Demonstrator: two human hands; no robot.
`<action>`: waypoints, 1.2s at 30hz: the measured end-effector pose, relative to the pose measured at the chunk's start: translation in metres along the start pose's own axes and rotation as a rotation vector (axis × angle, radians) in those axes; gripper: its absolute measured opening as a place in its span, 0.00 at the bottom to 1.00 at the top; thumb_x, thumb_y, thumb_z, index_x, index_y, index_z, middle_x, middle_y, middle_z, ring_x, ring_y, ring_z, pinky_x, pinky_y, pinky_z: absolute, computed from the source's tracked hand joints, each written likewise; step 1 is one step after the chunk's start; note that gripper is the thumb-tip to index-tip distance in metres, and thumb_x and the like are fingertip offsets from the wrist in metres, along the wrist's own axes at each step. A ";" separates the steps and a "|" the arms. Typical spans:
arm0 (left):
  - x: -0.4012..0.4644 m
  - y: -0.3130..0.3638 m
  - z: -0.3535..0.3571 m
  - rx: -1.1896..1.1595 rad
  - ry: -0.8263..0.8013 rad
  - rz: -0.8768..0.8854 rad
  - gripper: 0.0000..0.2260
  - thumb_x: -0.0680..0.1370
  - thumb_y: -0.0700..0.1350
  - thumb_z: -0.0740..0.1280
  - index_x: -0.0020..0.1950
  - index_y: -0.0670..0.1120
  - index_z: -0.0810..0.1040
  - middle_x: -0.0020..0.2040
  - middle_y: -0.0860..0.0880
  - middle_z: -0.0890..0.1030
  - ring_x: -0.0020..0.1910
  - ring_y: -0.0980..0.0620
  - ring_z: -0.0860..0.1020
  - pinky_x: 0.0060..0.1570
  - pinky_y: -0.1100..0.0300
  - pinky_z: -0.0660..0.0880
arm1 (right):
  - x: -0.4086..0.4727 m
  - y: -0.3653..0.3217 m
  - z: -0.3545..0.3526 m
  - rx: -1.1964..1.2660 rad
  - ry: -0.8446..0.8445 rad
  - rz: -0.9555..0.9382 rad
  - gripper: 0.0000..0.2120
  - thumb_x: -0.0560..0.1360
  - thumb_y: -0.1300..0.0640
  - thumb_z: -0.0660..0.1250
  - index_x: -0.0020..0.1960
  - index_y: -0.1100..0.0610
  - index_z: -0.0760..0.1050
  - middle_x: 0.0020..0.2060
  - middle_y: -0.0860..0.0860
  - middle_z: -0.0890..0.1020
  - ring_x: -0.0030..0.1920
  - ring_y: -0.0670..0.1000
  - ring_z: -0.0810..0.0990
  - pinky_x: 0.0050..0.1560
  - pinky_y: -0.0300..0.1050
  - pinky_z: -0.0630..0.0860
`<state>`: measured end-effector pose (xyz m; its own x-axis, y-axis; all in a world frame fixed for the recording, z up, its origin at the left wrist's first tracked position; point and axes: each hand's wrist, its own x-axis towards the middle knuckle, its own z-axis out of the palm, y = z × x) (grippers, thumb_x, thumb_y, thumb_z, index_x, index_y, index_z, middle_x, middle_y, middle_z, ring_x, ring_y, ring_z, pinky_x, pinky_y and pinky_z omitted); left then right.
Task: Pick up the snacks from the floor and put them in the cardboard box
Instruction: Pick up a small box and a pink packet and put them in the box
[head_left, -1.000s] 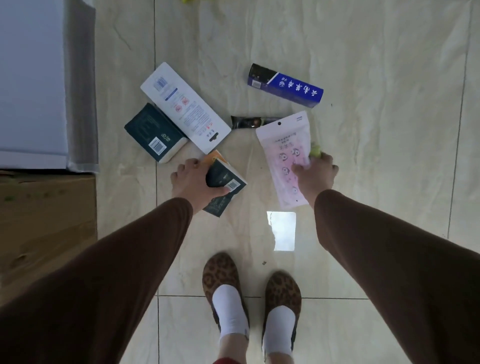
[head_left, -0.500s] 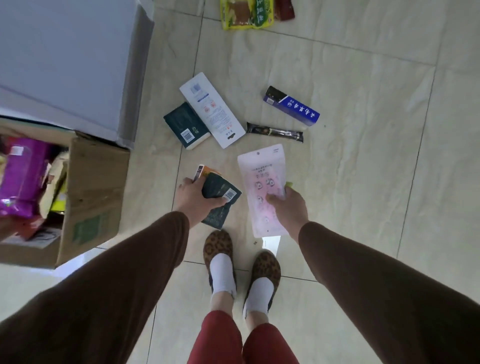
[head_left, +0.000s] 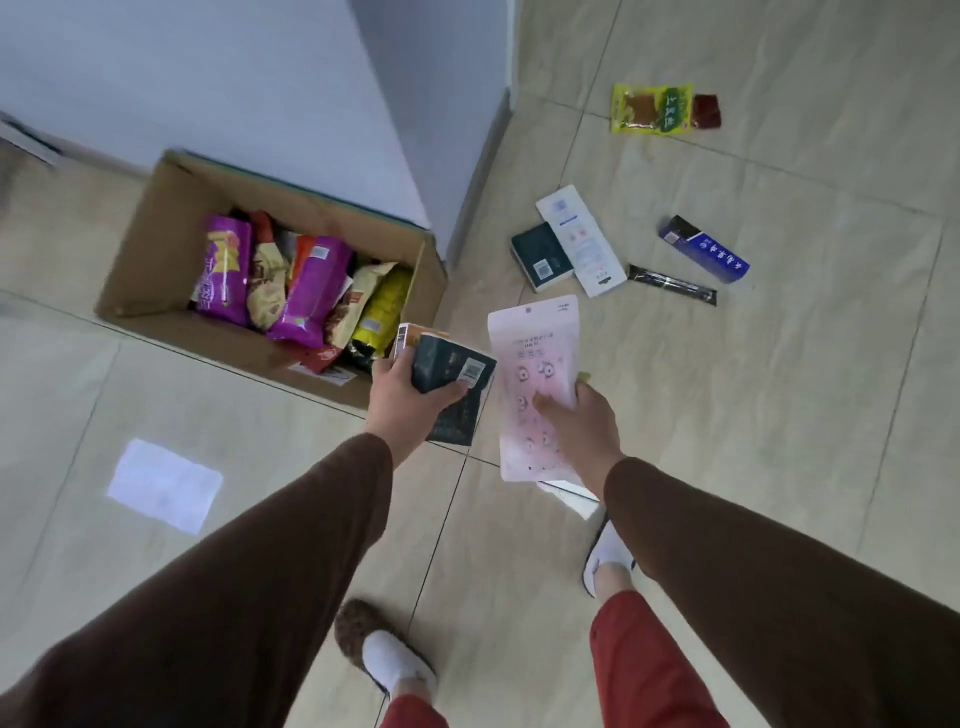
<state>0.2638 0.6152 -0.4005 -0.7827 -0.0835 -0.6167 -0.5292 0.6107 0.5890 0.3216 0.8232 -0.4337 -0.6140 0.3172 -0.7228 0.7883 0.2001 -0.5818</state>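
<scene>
Two loads in the hands: left hand (head_left: 402, 400) clamped round a dark green packet (head_left: 451, 375) stacked with an orange-edged carton (head_left: 410, 335); right hand (head_left: 582, 423) pinching a pink pouch (head_left: 535, 374) by its right edge, something yellow-green tucked behind.
Position: both held in the air just beside the near right corner of the cardboard box (head_left: 156, 244), not yet over the opening.
Pink pouch: likely thin, light and floppy; better gripped mid-edge as now, thumb on the face.
Dark packet and carton: probably stiff and light; apt to slide against each other unless squeezed across the stack.
Box contents: soft crinkly bags, already fairly full; room apparently left at the near right.
Floor leftovers: blue box (head_left: 704, 249), white box (head_left: 582, 240), dark box (head_left: 543, 255), slim dark bar (head_left: 672, 285), yellow packet (head_left: 652, 109).
</scene>
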 end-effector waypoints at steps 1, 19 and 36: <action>-0.006 -0.015 -0.020 -0.024 0.015 -0.012 0.29 0.72 0.53 0.77 0.70 0.49 0.72 0.60 0.47 0.68 0.54 0.48 0.73 0.57 0.56 0.73 | -0.015 -0.006 0.016 0.007 0.010 0.001 0.10 0.76 0.49 0.70 0.53 0.52 0.79 0.45 0.48 0.85 0.46 0.52 0.85 0.49 0.53 0.84; 0.035 -0.137 -0.271 0.029 0.039 -0.064 0.28 0.73 0.52 0.75 0.71 0.49 0.72 0.59 0.45 0.68 0.55 0.44 0.75 0.60 0.49 0.76 | -0.101 -0.138 0.240 0.134 0.031 0.000 0.07 0.75 0.49 0.67 0.52 0.49 0.78 0.47 0.47 0.84 0.48 0.50 0.85 0.52 0.56 0.85; 0.196 -0.110 -0.365 0.227 -0.118 0.088 0.38 0.76 0.57 0.72 0.80 0.57 0.53 0.76 0.41 0.61 0.67 0.41 0.70 0.66 0.46 0.72 | -0.038 -0.251 0.356 0.143 0.183 -0.025 0.25 0.76 0.54 0.70 0.72 0.51 0.68 0.71 0.54 0.72 0.66 0.56 0.77 0.66 0.57 0.77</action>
<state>0.0495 0.2444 -0.3953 -0.7720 0.0624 -0.6326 -0.3628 0.7739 0.5191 0.1325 0.4312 -0.3931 -0.6053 0.4795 -0.6354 0.7515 0.0810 -0.6547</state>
